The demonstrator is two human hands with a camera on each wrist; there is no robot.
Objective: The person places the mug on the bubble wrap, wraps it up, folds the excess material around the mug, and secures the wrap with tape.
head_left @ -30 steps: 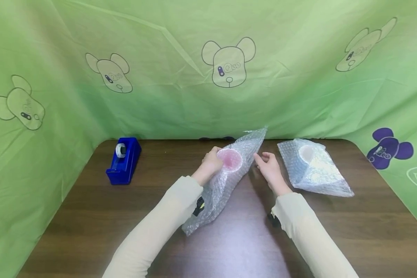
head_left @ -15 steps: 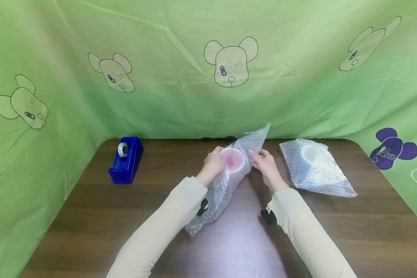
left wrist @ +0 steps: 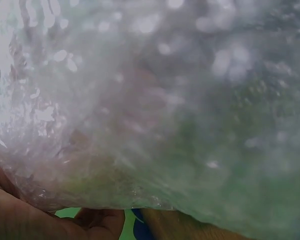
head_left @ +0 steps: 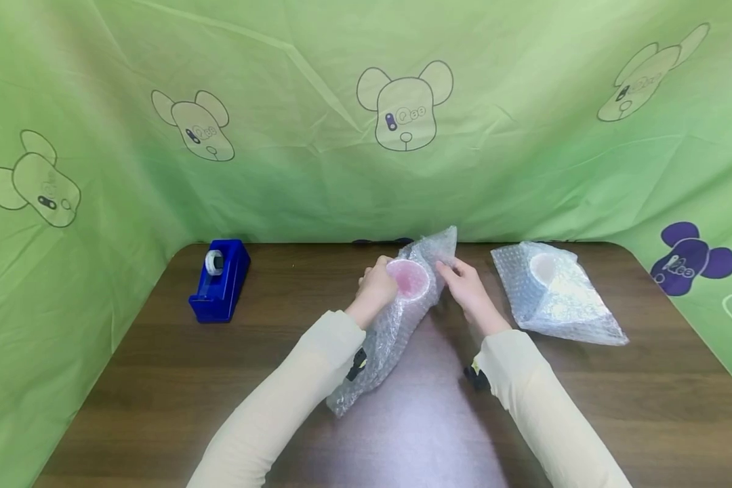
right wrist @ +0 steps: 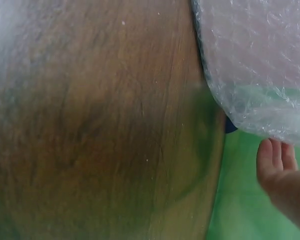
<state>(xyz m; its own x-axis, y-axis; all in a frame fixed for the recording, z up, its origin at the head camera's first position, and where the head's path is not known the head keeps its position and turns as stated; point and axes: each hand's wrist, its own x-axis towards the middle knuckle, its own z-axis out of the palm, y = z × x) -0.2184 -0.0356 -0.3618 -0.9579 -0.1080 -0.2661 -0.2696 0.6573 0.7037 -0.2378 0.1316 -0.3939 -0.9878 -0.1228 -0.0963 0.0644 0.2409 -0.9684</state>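
Note:
In the head view, a cup (head_left: pixel 410 279) with a pink inside and pale rim sits wrapped in bubble wrap (head_left: pixel 396 339) at mid-table. My left hand (head_left: pixel 378 288) grips the cup and wrap at the left of the rim. On the other side, my right hand (head_left: pixel 468 288) pinches the upper flap of the wrap by thumb and fingers. The left wrist view is mostly filled by blurred bubble wrap (left wrist: pixel 140 120), with my left hand (left wrist: pixel 35 217) at its lower edge. Fingers of my right hand (right wrist: pixel 280 170) meet the wrap's edge in the right wrist view; its thumb is hidden.
A blue tape dispenser (head_left: pixel 221 288) with a roll of clear tape stands at the left of the wooden table (head_left: pixel 158 393). Toward the right lies a second bubble-wrapped bundle (head_left: pixel 555 298) with a white round thing inside. Green printed cloth (head_left: pixel 299 163) hangs behind.
My right hand has come from beside the wrap onto its upper flap. The flap's tip has been drawn left and down toward the cup. My left hand keeps its grip.

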